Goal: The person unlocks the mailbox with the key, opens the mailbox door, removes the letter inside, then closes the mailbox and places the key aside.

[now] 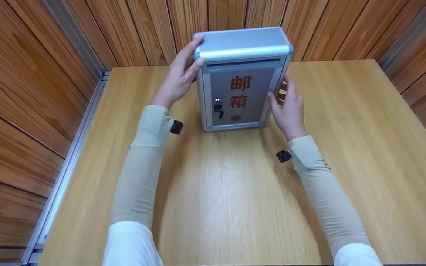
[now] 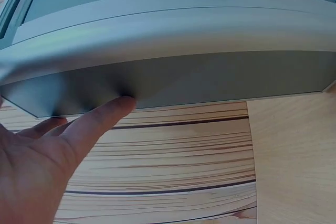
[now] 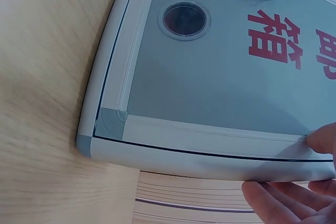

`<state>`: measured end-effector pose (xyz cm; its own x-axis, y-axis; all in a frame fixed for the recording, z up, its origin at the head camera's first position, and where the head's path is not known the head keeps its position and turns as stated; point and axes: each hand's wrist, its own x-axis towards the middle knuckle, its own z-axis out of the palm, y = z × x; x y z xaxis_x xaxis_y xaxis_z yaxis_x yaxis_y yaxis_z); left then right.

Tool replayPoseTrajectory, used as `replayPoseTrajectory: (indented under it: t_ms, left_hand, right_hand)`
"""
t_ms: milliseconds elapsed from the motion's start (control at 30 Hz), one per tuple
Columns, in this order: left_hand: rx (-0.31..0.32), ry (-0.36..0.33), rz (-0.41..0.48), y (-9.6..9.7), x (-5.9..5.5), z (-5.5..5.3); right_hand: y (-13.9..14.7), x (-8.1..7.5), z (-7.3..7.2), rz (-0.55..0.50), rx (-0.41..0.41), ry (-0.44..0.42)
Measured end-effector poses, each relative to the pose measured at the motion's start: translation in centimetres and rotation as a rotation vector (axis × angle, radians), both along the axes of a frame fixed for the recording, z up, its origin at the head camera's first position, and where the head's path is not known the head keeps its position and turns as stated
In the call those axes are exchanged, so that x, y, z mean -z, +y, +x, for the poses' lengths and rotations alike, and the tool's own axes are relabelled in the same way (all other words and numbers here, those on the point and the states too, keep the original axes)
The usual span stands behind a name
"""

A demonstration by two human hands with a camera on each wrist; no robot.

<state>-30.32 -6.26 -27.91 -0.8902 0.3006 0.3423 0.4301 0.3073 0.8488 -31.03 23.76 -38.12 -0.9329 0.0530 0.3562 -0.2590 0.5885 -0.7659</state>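
A silver metal mailbox (image 1: 259,87) with two red characters on its front door stands upright towards the back of the wooden table. My left hand (image 1: 178,75) holds its upper left corner, the thumb at the front edge and another fingertip at the top. In the left wrist view, a finger of that hand touches the grey side panel (image 2: 210,77). Lower down, my right hand (image 1: 290,109) grips the right side, thumb on the front frame (image 3: 220,140) and the other fingers round the side. A key (image 1: 221,113) hangs in the lock on the door's left.
A slot (image 1: 242,65) runs across the front below the top. Low on the door is a small round window (image 3: 184,20). Wood-plank walls (image 1: 227,16) rise behind and beside the table (image 1: 216,207). A metal rail (image 1: 70,155) follows its left edge.
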Motion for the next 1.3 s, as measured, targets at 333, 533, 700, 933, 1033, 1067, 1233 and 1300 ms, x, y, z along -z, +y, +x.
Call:
replayPoseTrajectory:
  t_ms: [333, 533, 700, 933, 1033, 1067, 1233, 1300]
  left_hand:
    - [-0.008, -0.004, -0.074, 0.8, -0.6, 0.0]
    - [-0.013, -0.015, -0.046, 0.9, -0.4, -0.6]
    - [-0.034, 0.013, -0.026, 0.7, 1.1, -2.1]
    - [-0.043, 0.016, 0.014, 0.7, 3.6, -4.5]
    - [-0.039, 0.031, 0.018, 0.8, 3.8, -4.7]
    - [-0.04, 0.039, 0.016, 0.8, 3.8, -4.7]
    - [-0.036, 0.04, 0.012, 0.5, 3.5, -4.7]
    - [-0.035, 0.024, 0.014, 0.4, 3.5, -4.8]
  right_hand:
    - [0.4, -0.4, 0.8, 0.087, 0.097, 0.057]
    - [-2.0, -1.0, 1.9, 0.238, 0.181, 0.299]
    - [-6.0, -1.6, 2.2, 0.413, -0.027, 0.259]
    - [-10.3, 0.0, 1.8, 0.623, -0.069, 0.237]
    - [-11.0, 0.7, 1.5, 0.654, -0.033, 0.221]
    - [-11.2, 0.9, 1.3, 0.655, -0.024, 0.218]
    - [-11.6, 1.5, 0.9, 0.645, -0.012, 0.225]
    - [-11.6, 1.6, 0.8, 0.64, -0.014, 0.228]
